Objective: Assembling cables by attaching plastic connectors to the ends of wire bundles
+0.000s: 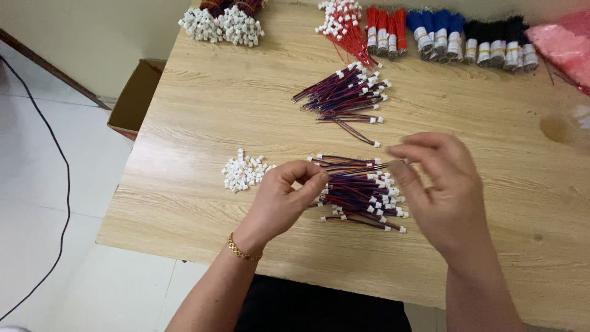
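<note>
My left hand (284, 195) and my right hand (444, 184) hold one thin red-and-blue wire lead (362, 169) between them, each pinching an end just above the wooden table (203, 123). Right under the lead lies a loose pile of the same leads with white plugs (367, 198). A small heap of loose white plastic connectors (244, 170) sits just left of my left hand. A second pile of red-and-blue leads (347, 95) lies farther back, in the middle of the table.
Along the far edge lie bundles of wire: white-plugged ones (224, 23), red (382, 29), blue (436, 34) and black (499, 40). A pink bag (562, 43) is at the far right. A cardboard box (134, 98) and a black cable (58, 154) are on the floor at left.
</note>
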